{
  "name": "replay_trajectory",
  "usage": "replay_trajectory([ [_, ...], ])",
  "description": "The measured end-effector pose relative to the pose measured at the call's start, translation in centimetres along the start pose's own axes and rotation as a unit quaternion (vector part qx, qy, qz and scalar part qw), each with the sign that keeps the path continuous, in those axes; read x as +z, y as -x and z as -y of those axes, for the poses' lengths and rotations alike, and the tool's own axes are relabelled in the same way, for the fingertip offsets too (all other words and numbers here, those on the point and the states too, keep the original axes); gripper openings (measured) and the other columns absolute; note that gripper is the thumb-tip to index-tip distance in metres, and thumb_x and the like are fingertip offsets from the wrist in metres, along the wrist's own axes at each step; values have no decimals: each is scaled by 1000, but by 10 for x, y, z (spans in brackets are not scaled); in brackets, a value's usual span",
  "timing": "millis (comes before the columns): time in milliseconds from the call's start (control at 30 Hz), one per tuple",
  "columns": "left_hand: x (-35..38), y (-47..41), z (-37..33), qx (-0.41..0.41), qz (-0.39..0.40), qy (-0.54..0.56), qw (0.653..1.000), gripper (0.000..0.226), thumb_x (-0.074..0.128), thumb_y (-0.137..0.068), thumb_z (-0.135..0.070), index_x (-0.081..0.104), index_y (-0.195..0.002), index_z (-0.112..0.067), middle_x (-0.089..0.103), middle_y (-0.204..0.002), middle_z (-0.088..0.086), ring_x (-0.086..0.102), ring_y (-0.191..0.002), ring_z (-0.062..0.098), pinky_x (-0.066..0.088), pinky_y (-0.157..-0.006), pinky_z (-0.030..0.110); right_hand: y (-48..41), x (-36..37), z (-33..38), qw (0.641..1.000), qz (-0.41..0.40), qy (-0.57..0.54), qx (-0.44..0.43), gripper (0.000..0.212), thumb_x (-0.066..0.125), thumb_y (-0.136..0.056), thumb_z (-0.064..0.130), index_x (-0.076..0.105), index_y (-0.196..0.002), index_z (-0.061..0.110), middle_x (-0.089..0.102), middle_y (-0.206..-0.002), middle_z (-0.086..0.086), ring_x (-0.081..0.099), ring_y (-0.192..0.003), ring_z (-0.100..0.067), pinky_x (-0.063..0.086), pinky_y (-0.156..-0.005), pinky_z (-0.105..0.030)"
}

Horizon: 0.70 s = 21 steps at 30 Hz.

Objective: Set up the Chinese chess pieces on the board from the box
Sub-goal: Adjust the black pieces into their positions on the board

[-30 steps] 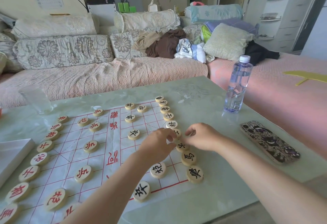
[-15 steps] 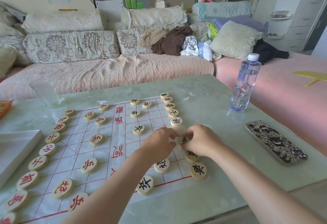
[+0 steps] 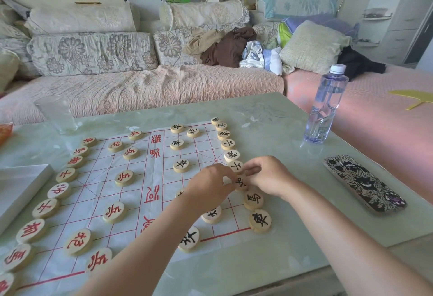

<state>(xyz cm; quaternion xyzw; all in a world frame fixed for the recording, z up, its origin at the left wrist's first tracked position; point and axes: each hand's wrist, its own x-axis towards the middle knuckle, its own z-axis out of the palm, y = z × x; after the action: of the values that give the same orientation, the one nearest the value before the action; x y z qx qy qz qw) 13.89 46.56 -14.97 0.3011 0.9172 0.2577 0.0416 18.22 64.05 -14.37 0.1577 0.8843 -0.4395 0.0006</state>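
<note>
At the far left a flat white box (image 3: 21,185) lies on the glossy pale-green table (image 3: 246,272). Next come the red pieces (image 3: 62,175), round pale wooden discs with painted characters, ranked along one side of the board (image 3: 138,178), a thin, creased white sheet with a red grid. Past the middle, the left hand (image 3: 210,183) and right hand (image 3: 269,176) meet, fingertips of both pinching one black piece (image 3: 240,182) in the right-hand row. The step looks like seating this disc; next it needs centring on its crossing, then a release that leaves its neighbours undisturbed. Further right stand a clear plastic bottle (image 3: 325,108) and a patterned phone (image 3: 365,183).
</note>
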Motion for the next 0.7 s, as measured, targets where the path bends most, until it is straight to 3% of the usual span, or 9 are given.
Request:
replay_trajectory([
  [133,2,-1,0,-5,-7,17,1000,6,66,-84,-35,64,-87,-39,59,-99,-15,58,-82,8,52,-74,30,-4,1,-4,999,-37,-10,17,18,87,-72,31,73,-83,26,71,-84,10,66,-83,-11,48,-68,-22],
  [300,6,-4,1,-12,-12,43,999,16,70,-79,-37,63,-95,-35,59,-99,-18,56,-83,7,52,-78,33,-6,3,-5,999,-52,1,10,13,84,-74,35,74,-77,28,73,-81,10,68,-82,-11,55,-75,-29],
  [467,7,-4,-1,-34,-17,37,999,25,69,-78,-45,62,-100,-36,60,-100,-20,53,-83,5,49,-74,27,-3,-9,-2,1000,13,7,-1,3,76,-81,29,79,-82,29,76,-86,5,69,-94,-18,54,-86,-35],
  [567,7,-4,-3,-36,-15,39,998,33,69,-74,-53,61,-102,-37,60,-100,-21,53,-83,5,45,-72,25,-1,-12,-3,998,51,23,-23,11,79,-79,23,79,-82,33,76,-85,9,70,-94,-14,53,-89,-32],
  [633,6,-3,-3,-35,-13,36,999,35,69,-73,-54,62,-103,-38,60,-101,-20,52,-83,4,42,-70,23,-1,-12,-4,998,48,17,-35,23,78,-81,18,75,-76,40,75,-85,14,70,-94,-9,53,-89,-28],
  [700,6,-3,-4,-35,-12,36,999,35,70,-73,-53,62,-103,-37,60,-103,-20,51,-83,5,42,-70,23,-1,-11,-5,998,43,13,-38,23,77,-81,16,76,-80,39,75,-88,14,69,-94,-7,53,-90,-27],
])
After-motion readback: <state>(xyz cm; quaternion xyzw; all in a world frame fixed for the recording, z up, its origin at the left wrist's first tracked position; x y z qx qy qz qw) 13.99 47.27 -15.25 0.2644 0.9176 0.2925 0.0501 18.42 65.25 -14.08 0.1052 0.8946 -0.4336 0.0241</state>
